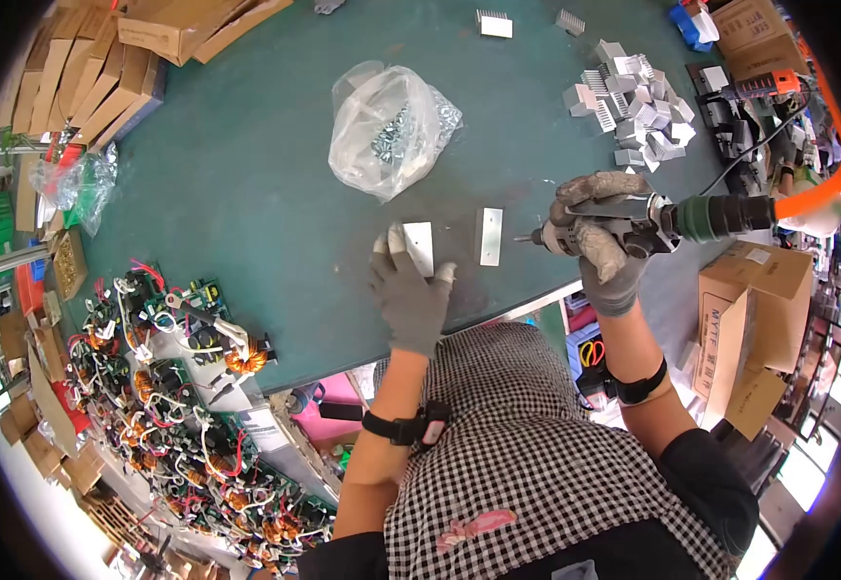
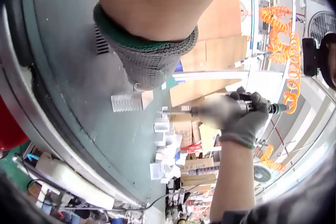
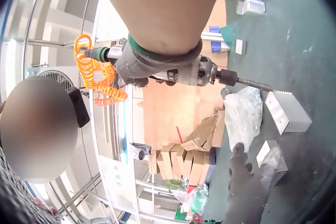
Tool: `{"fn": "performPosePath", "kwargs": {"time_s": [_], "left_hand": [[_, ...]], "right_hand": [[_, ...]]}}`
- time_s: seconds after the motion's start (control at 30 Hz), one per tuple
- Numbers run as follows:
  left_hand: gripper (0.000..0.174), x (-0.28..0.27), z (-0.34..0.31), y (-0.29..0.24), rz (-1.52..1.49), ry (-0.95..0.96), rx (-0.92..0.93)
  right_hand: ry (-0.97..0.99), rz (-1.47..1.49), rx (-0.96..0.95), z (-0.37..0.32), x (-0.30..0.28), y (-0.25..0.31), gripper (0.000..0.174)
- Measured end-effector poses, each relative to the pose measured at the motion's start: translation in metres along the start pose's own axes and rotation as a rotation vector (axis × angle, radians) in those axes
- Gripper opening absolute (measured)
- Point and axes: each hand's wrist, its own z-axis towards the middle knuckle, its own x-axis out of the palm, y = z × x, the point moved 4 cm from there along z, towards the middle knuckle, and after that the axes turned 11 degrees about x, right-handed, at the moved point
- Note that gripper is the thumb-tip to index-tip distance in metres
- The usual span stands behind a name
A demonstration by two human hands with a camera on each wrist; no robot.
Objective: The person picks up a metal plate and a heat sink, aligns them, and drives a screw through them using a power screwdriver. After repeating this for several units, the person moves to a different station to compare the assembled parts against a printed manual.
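My gloved right hand grips a pneumatic screwdriver, held nearly level with its bit pointing left. In the right wrist view the bit overlaps the near corner of a finned aluminium heat sink. That heat sink lies flat face up on the green table, two small holes showing. To its left is a second heat sink, held between the fingers and thumb of my gloved left hand. Behind them lies an open clear plastic bag of small screws.
A pile of heat sinks stands at the back right, with two more at the far edge. Wired circuit boards crowd the left front. Cardboard boxes stand back left. An orange air hose runs from the screwdriver.
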Motion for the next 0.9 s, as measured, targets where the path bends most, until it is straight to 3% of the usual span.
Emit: {"fn": "performPosePath", "kwargs": {"time_s": [0.03,0.07,0.1,0.13,0.17,0.23,0.37,0.77,0.9], "left_hand": [[0.076,0.002,0.002,0.008,0.043,0.113,-0.04],[0.075,0.004,0.006,0.019,-0.32,0.134,-0.159],[0.074,0.007,0.007,0.026,-0.69,0.159,-0.282],[0.072,0.008,0.005,0.029,-1.061,0.179,-0.407],[0.067,0.003,0.003,0.03,-1.239,0.161,-0.454],[0.065,-0.007,0.004,0.031,-1.319,0.156,-0.381],[0.065,-0.007,0.002,0.04,-1.391,0.256,-0.279],[0.065,-0.004,-0.011,0.049,-1.372,0.192,-0.361],[0.054,-0.008,0.0,0.039,-1.27,0.25,-0.318]], "right_hand": [[-0.044,0.037,0.05,-0.001,-0.003,-0.002,0.045],[-0.083,0.08,0.096,0.0,-0.004,-0.005,0.045],[0.01,-0.101,-0.024,0.001,-0.003,-0.001,0.041],[0.019,-0.124,-0.025,0.0,-0.002,0.0,0.039],[0.03,-0.148,-0.028,-0.001,0.001,0.004,0.037],[0.05,-0.035,-0.004,-0.003,0.011,0.013,0.035],[0.049,-0.121,0.022,0.001,0.014,0.016,0.037],[0.018,-0.051,0.042,-0.004,0.02,0.01,0.04],[0.049,-0.084,0.012,-0.002,0.019,0.013,0.038]]}}
